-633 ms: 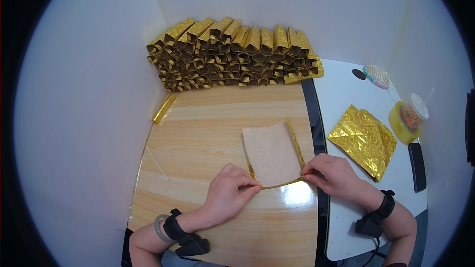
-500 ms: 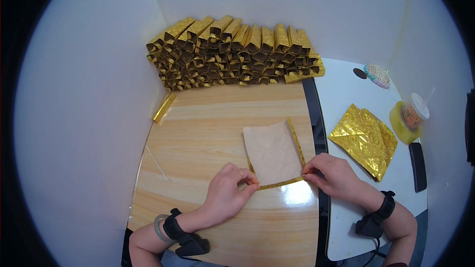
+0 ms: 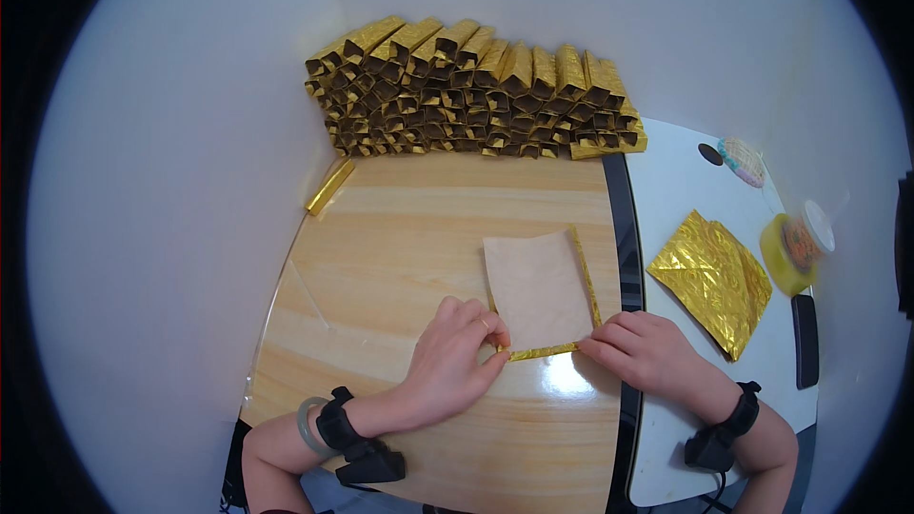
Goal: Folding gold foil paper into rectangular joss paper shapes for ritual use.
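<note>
Pinching gold-edged tan paper sheet [image 3: 535,287] near fold with left hand [image 3: 455,362] and right hand [image 3: 640,350]; we are creasing evenly, keeping corners aligned.

Bare tabletop [image 3: 409,228] before foil stack [image 3: 476,86]

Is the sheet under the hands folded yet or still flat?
Partly folded: the sheet lies plain side up, with narrow gold strips turned over along its near and right edges.

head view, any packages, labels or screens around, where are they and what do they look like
Tape roll: white side table, right edge, round, yellow.
Round lid: beside the roll, white.
Patterned disc: far right corner, oval, pastel.
Dark slab: right edge, flat, black; whether it is a screen cannot be told.
</note>
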### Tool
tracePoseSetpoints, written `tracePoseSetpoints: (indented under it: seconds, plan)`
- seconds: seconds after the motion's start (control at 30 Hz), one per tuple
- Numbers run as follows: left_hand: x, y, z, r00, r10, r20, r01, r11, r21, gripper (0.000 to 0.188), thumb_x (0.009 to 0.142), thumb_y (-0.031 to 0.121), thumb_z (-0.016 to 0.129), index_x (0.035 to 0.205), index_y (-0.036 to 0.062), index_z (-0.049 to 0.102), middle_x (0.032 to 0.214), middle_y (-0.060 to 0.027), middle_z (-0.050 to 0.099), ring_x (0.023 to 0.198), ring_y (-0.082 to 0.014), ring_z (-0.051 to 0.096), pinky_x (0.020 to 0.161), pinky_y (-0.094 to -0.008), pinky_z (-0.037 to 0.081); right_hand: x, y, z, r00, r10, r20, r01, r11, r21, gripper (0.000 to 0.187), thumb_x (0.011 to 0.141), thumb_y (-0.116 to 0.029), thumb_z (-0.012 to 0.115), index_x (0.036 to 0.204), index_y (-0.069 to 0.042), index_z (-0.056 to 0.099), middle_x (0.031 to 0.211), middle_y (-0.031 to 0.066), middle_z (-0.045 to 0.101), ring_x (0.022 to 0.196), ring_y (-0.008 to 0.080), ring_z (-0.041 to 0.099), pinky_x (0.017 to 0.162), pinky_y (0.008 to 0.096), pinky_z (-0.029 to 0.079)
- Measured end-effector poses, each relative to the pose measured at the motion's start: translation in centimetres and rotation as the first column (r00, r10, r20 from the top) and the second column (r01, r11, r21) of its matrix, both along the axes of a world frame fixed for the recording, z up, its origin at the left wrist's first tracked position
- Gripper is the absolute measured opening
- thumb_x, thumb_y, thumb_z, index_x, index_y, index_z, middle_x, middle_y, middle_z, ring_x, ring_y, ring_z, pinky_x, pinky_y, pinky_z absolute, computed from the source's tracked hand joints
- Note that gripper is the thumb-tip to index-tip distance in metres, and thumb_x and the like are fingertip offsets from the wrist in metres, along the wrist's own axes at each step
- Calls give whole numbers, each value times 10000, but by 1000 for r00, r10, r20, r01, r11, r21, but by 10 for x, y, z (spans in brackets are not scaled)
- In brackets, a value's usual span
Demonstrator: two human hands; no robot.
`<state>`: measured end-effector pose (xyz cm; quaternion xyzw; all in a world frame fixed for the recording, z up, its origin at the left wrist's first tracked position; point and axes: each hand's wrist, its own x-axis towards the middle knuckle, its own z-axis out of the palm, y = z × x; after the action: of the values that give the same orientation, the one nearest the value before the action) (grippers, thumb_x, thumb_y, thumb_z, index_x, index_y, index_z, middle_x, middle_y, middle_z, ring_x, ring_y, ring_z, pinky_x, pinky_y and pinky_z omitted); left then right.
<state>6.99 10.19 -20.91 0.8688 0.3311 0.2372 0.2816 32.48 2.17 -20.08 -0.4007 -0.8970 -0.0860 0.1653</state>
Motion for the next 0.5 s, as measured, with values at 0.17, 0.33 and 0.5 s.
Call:
tracePoseSetpoints:
  seconds: [0.17,0.33,0.5]
  plan:
    - [-2,3,-5,989,-145,-9,145,985,95,171,788,40,650,940,115,670,908,-54,555,860,-264,484,778,-345,435,-2,-7,8,992,-2,123,1,1000,11,360,744,-93,624,1092,-3,614,861,25,542,822,158,564,693,236,513]
    - [-5,3,-10,937,-260,-231,332,867,372,501,783,40,584,1245,227,641,855,-41,500,841,-224,485,711,-312,432,-14,-17,12,978,-34,207,39,999,-21,435,766,-87,611,1180,43,593,858,38,519,852,163,551,726,244,502]
    - [-3,-3,-1,927,-225,-302,343,833,433,452,764,60,584,1188,189,671,833,-37,488,844,-215,498,717,-310,425,-19,-22,12,967,-105,233,122,991,-58,423,785,-77,593,1183,67,595,890,57,503,895,186,528,801,280,454]
